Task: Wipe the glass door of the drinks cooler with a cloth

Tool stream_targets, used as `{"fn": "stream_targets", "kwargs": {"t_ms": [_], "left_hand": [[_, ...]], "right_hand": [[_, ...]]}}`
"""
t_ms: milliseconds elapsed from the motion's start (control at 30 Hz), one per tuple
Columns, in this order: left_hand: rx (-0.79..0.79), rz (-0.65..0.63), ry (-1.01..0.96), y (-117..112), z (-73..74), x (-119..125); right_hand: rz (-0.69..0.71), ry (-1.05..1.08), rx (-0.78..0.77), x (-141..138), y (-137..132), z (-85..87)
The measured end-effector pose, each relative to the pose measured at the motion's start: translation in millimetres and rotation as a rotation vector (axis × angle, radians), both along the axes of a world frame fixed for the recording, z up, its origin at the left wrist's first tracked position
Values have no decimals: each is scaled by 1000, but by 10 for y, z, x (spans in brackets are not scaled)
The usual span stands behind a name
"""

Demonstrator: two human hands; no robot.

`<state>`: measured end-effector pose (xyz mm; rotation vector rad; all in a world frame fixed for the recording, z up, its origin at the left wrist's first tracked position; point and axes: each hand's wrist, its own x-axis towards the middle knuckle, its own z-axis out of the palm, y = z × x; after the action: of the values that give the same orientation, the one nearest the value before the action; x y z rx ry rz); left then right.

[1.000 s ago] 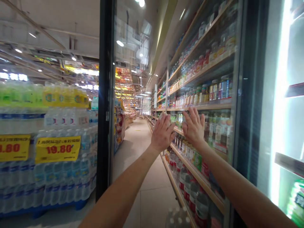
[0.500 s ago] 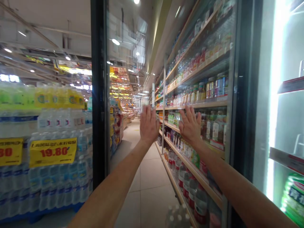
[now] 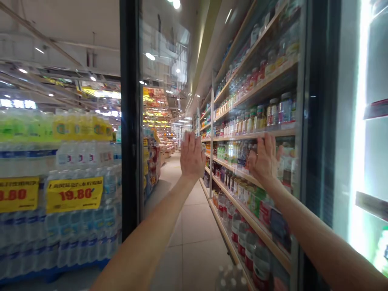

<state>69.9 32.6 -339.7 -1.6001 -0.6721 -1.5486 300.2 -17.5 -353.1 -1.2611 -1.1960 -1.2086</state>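
Observation:
Both my arms reach forward to a glass door [image 3: 165, 52] in a dark frame [image 3: 131, 121]. My left hand [image 3: 193, 157] lies flat near the middle of the pane, its fingers stretched upward and close together. A small pale patch shows at its right edge; whether that is a reflection or a cloth I cannot make out. Farther right, my right hand [image 3: 265, 159] is up against the pane with its fingers apart and slightly blurred. No held thing shows in it. Behind it, shelves of bottled drinks [image 3: 242, 121] appear in the glass.
Stacked packs of water bottles [image 3: 81, 222] stand on the left behind yellow price signs [image 3: 74, 195]. A lit cooler interior [image 3: 348, 133] is at the far right. The tiled floor [image 3: 198, 222] runs ahead; bottle caps [image 3: 232, 277] show low in the middle.
My right hand has moved right across the pane, away from my left hand. The left hand stays nearly in place. The whole view has shifted slightly.

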Motion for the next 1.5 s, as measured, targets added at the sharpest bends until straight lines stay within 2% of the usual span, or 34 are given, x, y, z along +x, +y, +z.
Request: {"fn": "stream_targets", "kwargs": {"t_ms": [167, 267, 367, 500, 567, 700, 767, 833, 933, 1000, 1067, 1167, 1233, 1300, 1433, 1500], "left_hand": [[78, -6, 263, -142, -263, 619], [137, -14, 426, -185, -365, 795], [113, -8, 408, -174, -288, 752], [9, -12, 158, -153, -112, 729], [7, -17, 160, -169, -134, 838], [120, -16, 392, -232, -319, 1159], [154, -13, 461, -244, -316, 1235], [130, -16, 432, -233, -195, 1206], [46, -27, 239, -196, 68, 1051], [9, -27, 146, -182, 143, 980], [20, -22, 181, -188, 75, 986], [108, -23, 401, -207, -162, 1068], [162, -22, 491, -198, -252, 1060], [153, -11, 443, -167, -223, 940], [37, 20, 132, -97, -37, 540], [10, 35, 10, -94, -47, 430]], "right_hand": [[-18, -32, -16, 229, -47, -68], [-39, -92, -19, 360, -73, -145], [-54, -90, 12, 511, -80, -219], [-50, -73, 43, 625, -58, -273], [-50, -71, 39, 630, -48, -279], [-47, -65, 26, 608, -55, -278], [-45, -64, 18, 601, -67, -278], [-44, -61, 7, 595, -77, -278], [-48, -55, 2, 581, -76, -275], [-48, -39, 0, 564, -70, -272], [-41, -19, -2, 544, -67, -271], [-27, -3, -8, 528, -74, -274], [-21, -8, -9, 535, -86, -279], [-16, -15, -11, 544, -98, -290], [-14, 21, -2, 460, -100, -309], [-1, 31, 1, 321, -82, -296]]}}
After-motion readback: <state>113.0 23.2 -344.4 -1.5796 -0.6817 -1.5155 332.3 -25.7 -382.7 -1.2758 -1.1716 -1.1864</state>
